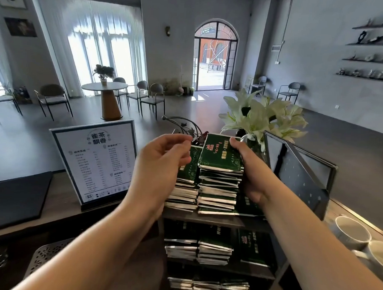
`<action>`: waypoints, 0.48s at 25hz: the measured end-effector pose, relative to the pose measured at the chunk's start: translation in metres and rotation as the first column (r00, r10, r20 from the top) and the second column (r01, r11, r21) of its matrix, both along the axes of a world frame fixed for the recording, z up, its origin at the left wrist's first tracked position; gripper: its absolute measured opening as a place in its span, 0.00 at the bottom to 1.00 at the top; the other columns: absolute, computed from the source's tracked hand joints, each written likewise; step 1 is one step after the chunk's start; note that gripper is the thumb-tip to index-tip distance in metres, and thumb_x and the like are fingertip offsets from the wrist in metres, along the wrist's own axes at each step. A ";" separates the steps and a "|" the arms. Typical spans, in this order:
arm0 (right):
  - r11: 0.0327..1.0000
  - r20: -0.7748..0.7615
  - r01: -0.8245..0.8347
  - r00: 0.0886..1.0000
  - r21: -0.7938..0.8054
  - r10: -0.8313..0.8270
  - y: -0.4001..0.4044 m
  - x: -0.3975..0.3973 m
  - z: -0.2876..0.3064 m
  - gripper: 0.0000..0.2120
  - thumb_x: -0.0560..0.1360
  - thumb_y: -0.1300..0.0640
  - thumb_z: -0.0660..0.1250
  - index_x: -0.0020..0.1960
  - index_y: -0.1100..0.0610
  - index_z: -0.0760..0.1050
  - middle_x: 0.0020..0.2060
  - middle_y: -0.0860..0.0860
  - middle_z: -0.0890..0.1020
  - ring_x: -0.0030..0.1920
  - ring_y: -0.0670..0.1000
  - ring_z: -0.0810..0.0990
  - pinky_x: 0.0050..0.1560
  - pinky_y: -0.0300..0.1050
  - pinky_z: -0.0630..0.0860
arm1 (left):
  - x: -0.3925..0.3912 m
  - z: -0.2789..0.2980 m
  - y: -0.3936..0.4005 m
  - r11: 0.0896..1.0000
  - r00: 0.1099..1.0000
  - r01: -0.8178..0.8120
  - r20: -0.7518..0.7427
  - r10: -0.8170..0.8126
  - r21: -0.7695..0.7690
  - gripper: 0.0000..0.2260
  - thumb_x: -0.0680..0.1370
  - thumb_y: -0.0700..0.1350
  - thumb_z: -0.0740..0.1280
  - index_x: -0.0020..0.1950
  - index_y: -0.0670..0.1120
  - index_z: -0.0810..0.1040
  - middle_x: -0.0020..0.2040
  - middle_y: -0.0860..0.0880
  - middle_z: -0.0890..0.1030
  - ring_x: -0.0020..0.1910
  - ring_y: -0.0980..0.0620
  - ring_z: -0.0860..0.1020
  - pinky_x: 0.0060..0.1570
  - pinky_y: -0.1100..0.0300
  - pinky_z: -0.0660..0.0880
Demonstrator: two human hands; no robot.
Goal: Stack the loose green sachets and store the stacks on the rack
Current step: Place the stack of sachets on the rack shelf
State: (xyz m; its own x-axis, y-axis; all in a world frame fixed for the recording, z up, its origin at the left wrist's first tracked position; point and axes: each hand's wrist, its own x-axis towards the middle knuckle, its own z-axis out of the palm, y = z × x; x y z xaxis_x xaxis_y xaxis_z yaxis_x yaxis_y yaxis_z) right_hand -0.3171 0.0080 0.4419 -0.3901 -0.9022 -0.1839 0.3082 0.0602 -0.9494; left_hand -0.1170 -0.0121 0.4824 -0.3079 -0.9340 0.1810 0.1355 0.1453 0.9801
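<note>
A tall stack of green sachets (219, 179) stands on the top shelf of a dark metal rack (216, 219). My right hand (248, 169) grips that stack along its right side, thumb on the top sachet. A lower stack (184, 188) stands to its left, partly hidden behind my left hand (161, 165), which hovers beside it with curled fingers and nothing visibly in them. More sachet stacks (212, 250) fill the middle shelf. Further sachet stacks (208, 287) fill the bottom shelf.
A framed menu stand (95, 160) stands left of the rack on the wooden counter (62, 209). A glass vase of white lilies (259, 117) is right behind the rack. White cups (353, 234) sit at the right. A black folder (15, 198) lies at the left.
</note>
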 end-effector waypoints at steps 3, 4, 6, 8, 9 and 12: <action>1.000 0.012 0.004 1.000 -0.007 -0.004 0.010 0.005 0.008 0.24 0.79 0.39 0.61 0.60 0.58 0.80 0.53 0.59 0.85 0.52 0.59 0.85 0.55 0.55 0.80 | -0.017 0.008 -0.028 0.987 0.945 0.162 0.292 -0.149 -0.022 0.06 0.79 0.46 0.69 0.55 0.50 0.82 0.51 0.52 0.84 0.51 0.55 0.83 0.54 0.63 0.79; 1.000 0.013 0.000 1.000 -0.005 0.000 0.013 0.005 0.011 0.23 0.80 0.41 0.61 0.58 0.59 0.80 0.51 0.60 0.86 0.50 0.59 0.85 0.53 0.53 0.80 | -0.023 0.009 -0.035 0.973 0.911 0.230 0.349 -0.218 0.008 0.08 0.79 0.47 0.69 0.58 0.48 0.81 0.52 0.50 0.83 0.50 0.55 0.82 0.50 0.64 0.79; 1.000 -0.018 -0.002 1.000 0.023 0.003 0.020 0.007 0.016 0.21 0.80 0.43 0.62 0.58 0.60 0.79 0.52 0.62 0.85 0.53 0.61 0.85 0.55 0.54 0.80 | -0.034 0.012 -0.043 0.947 0.859 0.310 0.403 -0.316 0.083 0.14 0.79 0.46 0.70 0.62 0.42 0.79 0.52 0.47 0.83 0.48 0.54 0.82 0.40 0.68 0.79; 0.997 -0.084 0.029 0.996 0.069 -0.023 0.023 0.007 0.019 0.22 0.78 0.44 0.67 0.60 0.61 0.78 0.51 0.61 0.85 0.52 0.61 0.85 0.50 0.52 0.81 | -0.041 0.017 -0.048 0.941 0.828 0.324 0.453 -0.330 0.094 0.14 0.78 0.45 0.70 0.61 0.39 0.78 0.50 0.46 0.82 0.44 0.53 0.82 0.33 0.69 0.78; 0.994 -0.135 0.068 0.989 0.084 -0.057 0.024 0.006 0.020 0.23 0.76 0.43 0.69 0.60 0.61 0.77 0.50 0.59 0.86 0.50 0.59 0.85 0.45 0.50 0.81 | -0.043 0.020 -0.050 0.941 0.813 0.326 0.481 -0.329 0.092 0.12 0.78 0.44 0.70 0.59 0.40 0.78 0.48 0.46 0.81 0.42 0.53 0.81 0.30 0.69 0.77; 0.984 -0.263 0.131 0.960 0.123 -0.095 0.023 0.002 0.021 0.26 0.72 0.41 0.72 0.60 0.60 0.77 0.44 0.55 0.84 0.42 0.53 0.82 0.35 0.44 0.77 | -0.046 0.027 -0.057 0.927 0.760 0.350 0.539 -0.363 0.131 0.13 0.78 0.43 0.71 0.59 0.37 0.78 0.50 0.41 0.81 0.39 0.50 0.81 0.30 0.65 0.79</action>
